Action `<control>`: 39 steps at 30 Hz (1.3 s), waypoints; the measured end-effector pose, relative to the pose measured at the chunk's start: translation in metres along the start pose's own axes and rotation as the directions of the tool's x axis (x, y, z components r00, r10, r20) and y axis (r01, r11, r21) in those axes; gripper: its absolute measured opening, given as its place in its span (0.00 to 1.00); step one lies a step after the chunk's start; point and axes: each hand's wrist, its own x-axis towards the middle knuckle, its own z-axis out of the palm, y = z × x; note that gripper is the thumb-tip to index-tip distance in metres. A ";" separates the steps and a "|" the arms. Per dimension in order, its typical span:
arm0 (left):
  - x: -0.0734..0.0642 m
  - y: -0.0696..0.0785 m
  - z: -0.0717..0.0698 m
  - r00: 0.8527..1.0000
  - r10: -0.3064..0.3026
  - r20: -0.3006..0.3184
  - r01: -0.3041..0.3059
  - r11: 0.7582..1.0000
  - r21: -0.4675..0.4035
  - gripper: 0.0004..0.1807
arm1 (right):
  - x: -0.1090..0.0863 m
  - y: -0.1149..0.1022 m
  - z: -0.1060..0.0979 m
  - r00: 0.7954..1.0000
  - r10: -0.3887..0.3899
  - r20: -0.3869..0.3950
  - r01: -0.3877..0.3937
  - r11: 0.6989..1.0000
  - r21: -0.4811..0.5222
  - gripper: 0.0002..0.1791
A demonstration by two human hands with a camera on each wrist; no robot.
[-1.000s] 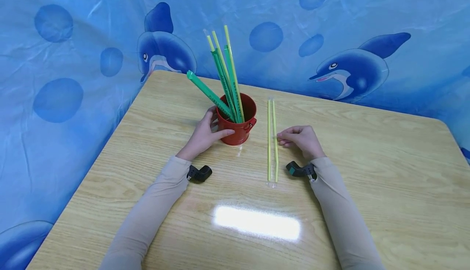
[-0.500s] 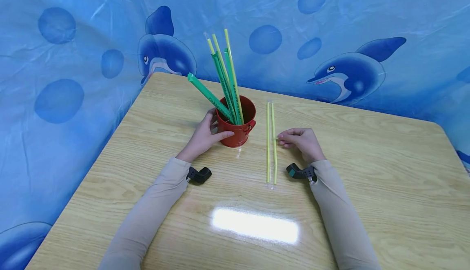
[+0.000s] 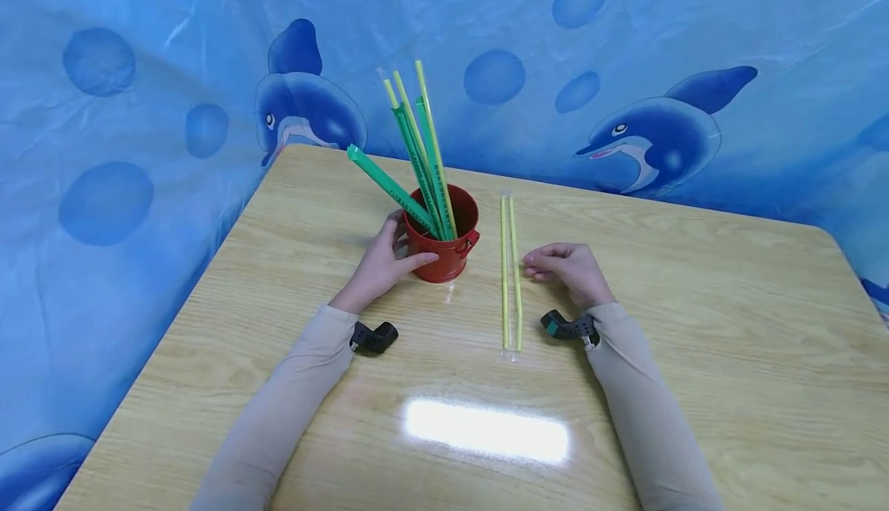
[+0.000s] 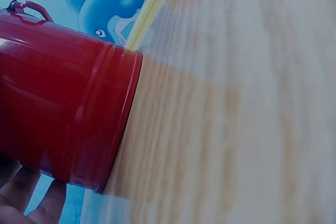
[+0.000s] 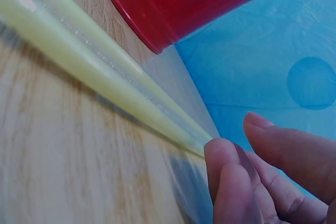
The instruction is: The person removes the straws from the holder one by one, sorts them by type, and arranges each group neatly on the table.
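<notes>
A small red bucket (image 3: 436, 264) stands upright, holding several straws in green wrappers (image 3: 389, 185) and several yellow straws (image 3: 430, 129). My left hand (image 3: 380, 262) holds its left side, thumb across the front and fingers behind; below the bucket wall, fingers (image 4: 50, 203) show in the left wrist view. To the bucket's right, two yellow straws (image 3: 505, 279) in clear wrapping lie side by side on the table, one bent near its lower end. Just right of them is my right hand (image 3: 569, 268), fingers loosely curled. In the right wrist view its thumb (image 5: 294, 148) stands apart from the fingers, with nothing between.
The wood-grain table (image 3: 694, 326) carries a bright light reflection at the front. Behind and to the left hangs a blue curtain (image 3: 417, 9) printed with dolphins. Each wrist wears a black camera mount (image 3: 375, 337).
The head view has shifted slightly. My right fingertips have drawn a little away from the nearer yellow straw. The left hand keeps its hold on the bucket.
</notes>
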 end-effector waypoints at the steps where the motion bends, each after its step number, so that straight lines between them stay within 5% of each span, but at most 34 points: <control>1: -0.001 0.000 0.000 1.000 -0.003 -0.002 0.003 1.000 0.001 0.43 | 0.000 0.000 0.000 1.000 0.003 0.002 -0.003 1.000 0.002 0.16; 22: -0.003 -0.002 -0.002 1.000 -0.012 -0.004 0.011 0.999 -0.044 0.43 | 0.002 0.002 0.002 0.999 0.036 -0.001 -0.036 0.999 0.037 0.18; 39: -0.003 -0.002 -0.001 1.000 -0.003 0.000 0.003 0.999 -0.045 0.42 | 0.007 -0.039 0.030 0.990 -0.139 0.035 0.138 0.990 0.025 0.21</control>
